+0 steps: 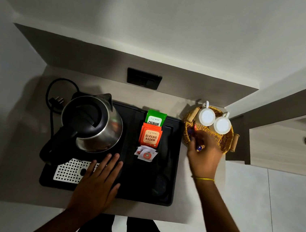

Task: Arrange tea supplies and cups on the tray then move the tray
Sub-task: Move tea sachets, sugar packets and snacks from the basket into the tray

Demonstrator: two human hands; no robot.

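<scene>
The table [19,177] carries a large black tray [173,165] in the middle. A steel kettle [93,122] stands on the left part of the tray, and a white perforated plate [67,171] lies in front of it. In the narrow middle compartment, the tea supplies are already in order: a green sachet [155,117] at the back, an orange pack [151,137] in front of it, and small white sachets [146,154] nearest to the person.

To the right of the tray, touching or almost touching its edge, sits a round wicker basket [223,142]. Two white cups [214,120] stand upside down in its far part, side by side. They are not yet on the black tray.

The left hand [97,183] lies flat and open on the front part of the tray, and it holds nothing. The right hand [203,155] is over the near left side of the basket, with fingers curled around some small dark items, perhaps sachets; the blur does not allow me to name them.

I judge that the task is about half done: the sachets look arranged, but the cups and the small items in the basket are left, and the tray is not moved.
</scene>
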